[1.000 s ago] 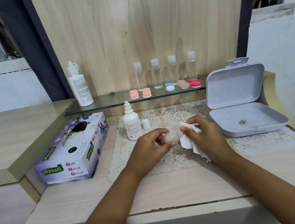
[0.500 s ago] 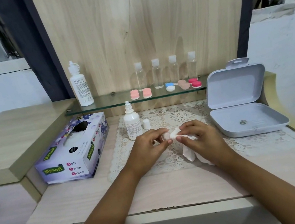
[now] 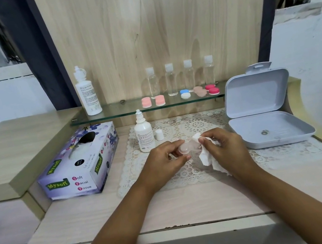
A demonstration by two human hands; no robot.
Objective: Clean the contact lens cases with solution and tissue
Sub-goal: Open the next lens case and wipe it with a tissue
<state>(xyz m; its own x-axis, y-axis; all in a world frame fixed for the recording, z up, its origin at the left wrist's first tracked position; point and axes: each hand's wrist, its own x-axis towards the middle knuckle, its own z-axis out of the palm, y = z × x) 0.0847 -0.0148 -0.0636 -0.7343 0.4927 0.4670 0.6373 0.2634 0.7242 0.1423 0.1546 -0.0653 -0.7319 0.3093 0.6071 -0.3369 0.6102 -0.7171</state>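
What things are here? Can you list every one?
lens case: one, clear, between both hands
tissue: one, white, in the right hand
small bottle: one, white, uncapped, on the lace mat
cap: one, white, beside the small bottle
tissue box: one, purple, left of the mat
lace mat: one, cream, on the desk
big bottle: one, white, on the glass shelf
clear bottles: four, white caps, on the shelf
coloured lens cases: four, pink, blue-white, beige, red, on the shelf
box: one, grey, open, right of the mat
left hand: pinches lens case
right hand: holds tissue
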